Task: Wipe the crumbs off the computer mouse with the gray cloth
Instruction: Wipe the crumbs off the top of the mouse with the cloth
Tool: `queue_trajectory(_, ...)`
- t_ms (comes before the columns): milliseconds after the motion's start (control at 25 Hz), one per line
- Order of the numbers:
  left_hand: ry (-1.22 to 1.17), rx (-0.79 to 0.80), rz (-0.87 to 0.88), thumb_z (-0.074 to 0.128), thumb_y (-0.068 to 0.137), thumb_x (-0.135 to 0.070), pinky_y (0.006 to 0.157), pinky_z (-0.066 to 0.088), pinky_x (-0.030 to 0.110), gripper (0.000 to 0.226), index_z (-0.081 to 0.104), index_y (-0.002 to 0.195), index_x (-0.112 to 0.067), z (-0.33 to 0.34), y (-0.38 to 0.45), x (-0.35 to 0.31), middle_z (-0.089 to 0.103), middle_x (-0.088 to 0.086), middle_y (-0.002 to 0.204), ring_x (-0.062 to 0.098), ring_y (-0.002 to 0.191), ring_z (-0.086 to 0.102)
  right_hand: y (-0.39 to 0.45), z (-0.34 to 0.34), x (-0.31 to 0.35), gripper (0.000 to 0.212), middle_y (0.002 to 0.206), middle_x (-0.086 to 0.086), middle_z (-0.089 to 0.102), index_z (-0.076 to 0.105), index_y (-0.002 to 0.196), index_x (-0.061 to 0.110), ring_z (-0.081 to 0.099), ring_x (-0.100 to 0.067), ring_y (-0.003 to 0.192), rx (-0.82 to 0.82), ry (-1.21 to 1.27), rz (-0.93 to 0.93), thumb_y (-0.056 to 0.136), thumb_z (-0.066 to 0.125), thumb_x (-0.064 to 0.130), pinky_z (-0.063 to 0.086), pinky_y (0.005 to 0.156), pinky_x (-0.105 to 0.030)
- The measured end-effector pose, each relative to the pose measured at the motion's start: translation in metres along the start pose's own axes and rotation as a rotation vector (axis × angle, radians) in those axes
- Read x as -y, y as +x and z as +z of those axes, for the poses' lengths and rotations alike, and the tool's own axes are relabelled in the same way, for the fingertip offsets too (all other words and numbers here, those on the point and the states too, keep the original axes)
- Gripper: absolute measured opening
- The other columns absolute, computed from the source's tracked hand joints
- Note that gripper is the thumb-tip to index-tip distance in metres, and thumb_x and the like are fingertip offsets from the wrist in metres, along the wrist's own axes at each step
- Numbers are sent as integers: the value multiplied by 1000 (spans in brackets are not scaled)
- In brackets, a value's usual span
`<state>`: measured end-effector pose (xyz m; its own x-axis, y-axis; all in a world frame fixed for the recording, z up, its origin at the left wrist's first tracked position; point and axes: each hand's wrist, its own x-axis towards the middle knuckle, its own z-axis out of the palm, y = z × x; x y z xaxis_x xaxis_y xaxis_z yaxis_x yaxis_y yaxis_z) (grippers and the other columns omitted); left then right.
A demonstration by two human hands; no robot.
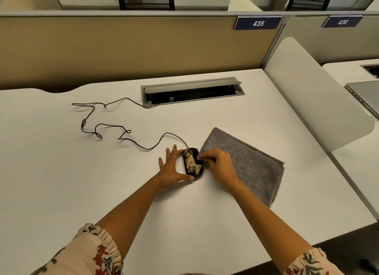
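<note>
A black computer mouse lies on the white desk, its top covered with tan crumbs. My left hand rests against its left side with spread, straight fingers, and the thumb touches its near end. A folded gray cloth lies flat just right of the mouse. My right hand lies on the cloth's left part, its curled fingers pinching the cloth's edge right beside the mouse. The cloth does not cover the crumbs.
The mouse's black cable loops across the desk to an open cable hatch at the back. A white divider panel bounds the desk on the right, with a laptop on the neighbouring desk. A beige partition stands behind.
</note>
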<state>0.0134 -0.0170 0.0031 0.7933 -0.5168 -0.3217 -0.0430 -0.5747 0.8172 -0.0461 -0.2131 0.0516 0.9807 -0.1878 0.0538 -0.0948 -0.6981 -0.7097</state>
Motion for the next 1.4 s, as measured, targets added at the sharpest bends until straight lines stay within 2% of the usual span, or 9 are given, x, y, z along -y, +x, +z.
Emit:
queue_trajectory(200,9,0,-5,88,61,-45,113,-23,42,107,24,146,-37,0,-1,-1,-8,-12,163,7,146,-23,1,11,4,27,102,-1,72,78,97,16,67,-12,90,-9,21,31,90,59,-2,57,82,-28)
queue_trajectory(480,27,4,-1,87,63,-46,112,-23,41,109,20,149,-33,-1,-2,-1,-10,-12,163,7,145,-25,-31,-7,-13,26,100,5,74,78,96,18,66,-1,91,62,42,-29,88,63,-2,50,83,-11)
queue_trajectory(640,14,13,9,87,62,-45,113,-23,43,108,22,147,-34,-2,-1,0,-9,-11,163,9,145,-24,-17,-7,-8,28,100,6,73,77,99,18,64,2,87,-41,49,-11,88,62,-3,47,80,-7)
queue_trajectory(800,34,14,1,86,64,-44,114,-22,44,107,20,148,-35,-2,-1,-1,-10,-12,163,8,146,-24,-15,11,-3,27,102,3,71,76,103,19,63,-5,88,-44,0,-6,91,60,0,51,80,-14)
queue_trajectory(920,37,13,3,86,65,-44,114,-22,44,107,20,148,-35,-2,-2,-1,-10,-12,162,9,146,-24,-33,11,-4,26,103,4,68,75,107,17,57,-3,87,-12,-85,-59,93,59,2,40,76,-2)
queue_trajectory(1000,36,11,4,86,65,-44,114,-22,44,107,20,148,-35,-2,-1,-1,-10,-12,162,9,146,-24,-45,6,-9,28,104,5,68,75,106,17,57,-4,89,37,-116,-89,92,59,0,36,78,0)
queue_trajectory(1120,26,17,9,87,64,-41,113,-22,45,107,21,147,-37,-3,0,1,-9,-12,163,10,146,-24,-51,1,-14,32,104,6,69,76,105,19,59,-4,90,59,-105,-83,90,58,-4,39,79,-2)
queue_trajectory(1320,15,19,8,87,65,-39,114,-22,45,104,23,147,-37,-3,1,2,-8,-11,163,10,146,-23,-27,2,1,28,102,3,69,76,106,16,58,-5,88,-82,-69,-65,90,60,-1,41,76,-2)
queue_trajectory(1400,23,19,6,87,65,-39,114,-21,45,104,23,147,-37,-3,0,1,-8,-11,163,10,146,-23,-19,6,7,27,104,0,69,75,107,15,59,-7,90,-79,-93,-63,92,59,1,46,78,-7)
